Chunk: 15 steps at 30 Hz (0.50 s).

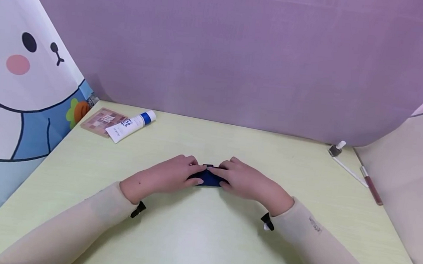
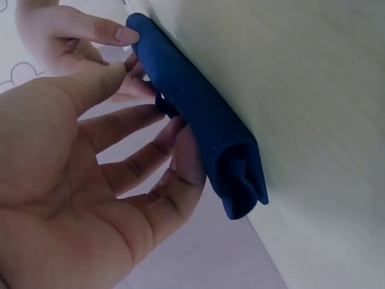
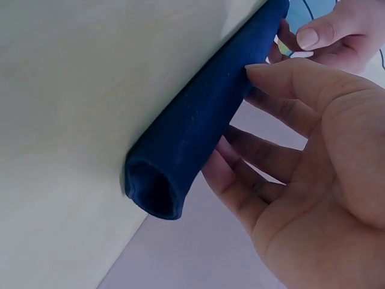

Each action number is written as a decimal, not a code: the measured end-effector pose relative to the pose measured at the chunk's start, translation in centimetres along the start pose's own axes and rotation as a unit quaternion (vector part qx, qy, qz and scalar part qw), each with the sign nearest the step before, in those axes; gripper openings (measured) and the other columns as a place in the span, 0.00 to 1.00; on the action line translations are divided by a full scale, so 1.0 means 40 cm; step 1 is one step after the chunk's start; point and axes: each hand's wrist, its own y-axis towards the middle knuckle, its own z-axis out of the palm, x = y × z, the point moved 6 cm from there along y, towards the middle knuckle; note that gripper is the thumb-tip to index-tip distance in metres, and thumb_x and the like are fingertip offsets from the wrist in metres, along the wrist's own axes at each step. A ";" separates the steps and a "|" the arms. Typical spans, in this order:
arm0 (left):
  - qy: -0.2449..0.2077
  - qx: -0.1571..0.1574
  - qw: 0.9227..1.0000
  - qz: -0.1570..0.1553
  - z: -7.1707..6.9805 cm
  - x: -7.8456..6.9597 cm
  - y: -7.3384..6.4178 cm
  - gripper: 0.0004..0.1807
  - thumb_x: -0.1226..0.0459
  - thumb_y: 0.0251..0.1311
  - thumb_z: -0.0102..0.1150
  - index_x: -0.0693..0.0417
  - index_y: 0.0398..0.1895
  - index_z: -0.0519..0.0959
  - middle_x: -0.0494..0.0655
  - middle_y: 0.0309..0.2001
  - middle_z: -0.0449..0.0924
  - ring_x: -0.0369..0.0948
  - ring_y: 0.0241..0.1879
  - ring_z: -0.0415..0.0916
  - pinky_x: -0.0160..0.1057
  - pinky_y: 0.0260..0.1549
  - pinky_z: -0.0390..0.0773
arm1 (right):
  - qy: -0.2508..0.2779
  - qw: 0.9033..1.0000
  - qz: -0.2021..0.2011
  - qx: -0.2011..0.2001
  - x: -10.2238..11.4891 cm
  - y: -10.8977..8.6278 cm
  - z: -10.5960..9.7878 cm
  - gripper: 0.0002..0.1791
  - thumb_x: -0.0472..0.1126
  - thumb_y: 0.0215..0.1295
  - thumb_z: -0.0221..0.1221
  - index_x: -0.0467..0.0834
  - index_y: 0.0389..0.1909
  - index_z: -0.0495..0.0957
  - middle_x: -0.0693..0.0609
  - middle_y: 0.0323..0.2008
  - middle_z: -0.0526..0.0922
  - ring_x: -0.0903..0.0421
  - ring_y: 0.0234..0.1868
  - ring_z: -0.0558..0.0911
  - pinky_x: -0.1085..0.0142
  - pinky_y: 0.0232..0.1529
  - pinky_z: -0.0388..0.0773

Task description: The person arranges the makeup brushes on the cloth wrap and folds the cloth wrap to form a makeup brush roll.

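A dark blue rolled piece, like soft fabric or a pouch point(image 1: 210, 181), lies lengthwise on the table between both hands. Its end is hollow and loosely folded in the left wrist view, rounder in the right wrist view. My left hand point(image 1: 176, 172) holds its left half, thumb on the near side and fingers curled behind. On the right half, my right hand point(image 1: 244, 179) grips in the same way. Both index fingertips come close together at the top middle, by a small black part point(image 1: 208, 165). What is inside the roll cannot be seen.
At the back left, a white tube with a blue band point(image 1: 130, 126) partly overlaps a pinkish palette point(image 1: 98, 121). Toward the right edge are a small dark bottle with a white cap point(image 1: 336, 149), a thin white stick point(image 1: 350, 172) and a reddish-brown lip gloss tube point(image 1: 372, 187).
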 end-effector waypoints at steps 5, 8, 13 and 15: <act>0.046 -0.012 0.999 -0.006 0.005 -0.013 0.002 0.29 0.49 0.82 0.52 0.54 0.77 0.73 0.56 0.64 0.81 0.54 0.55 0.79 0.51 0.59 0.81 | -0.012 1.000 0.000 -0.006 0.002 0.003 0.002 0.29 0.43 0.77 0.63 0.49 0.76 0.74 0.44 0.61 0.86 0.48 0.52 0.78 0.56 0.55 0.81; 0.075 -0.018 0.997 -0.009 0.011 -0.021 0.005 0.29 0.48 0.82 0.52 0.53 0.76 0.75 0.55 0.63 0.81 0.52 0.53 0.78 0.50 0.57 0.82 | -0.020 1.000 -0.001 -0.005 0.001 0.005 0.006 0.29 0.44 0.77 0.64 0.49 0.76 0.75 0.44 0.60 0.86 0.48 0.51 0.77 0.57 0.55 0.81; 0.106 -0.027 0.994 -0.008 0.019 -0.030 0.005 0.30 0.48 0.81 0.54 0.54 0.76 0.75 0.56 0.62 0.81 0.52 0.51 0.78 0.49 0.54 0.84 | 0.005 1.000 -0.002 -0.002 -0.006 0.007 0.012 0.29 0.43 0.75 0.65 0.48 0.76 0.75 0.43 0.61 0.86 0.48 0.53 0.78 0.55 0.57 0.80; 0.110 -0.029 0.993 -0.011 0.018 -0.031 0.004 0.30 0.47 0.81 0.54 0.53 0.77 0.74 0.56 0.63 0.81 0.52 0.51 0.78 0.49 0.54 0.84 | 0.018 1.000 0.003 0.001 -0.010 0.008 0.012 0.29 0.43 0.75 0.65 0.47 0.75 0.75 0.43 0.62 0.85 0.48 0.54 0.78 0.54 0.59 0.80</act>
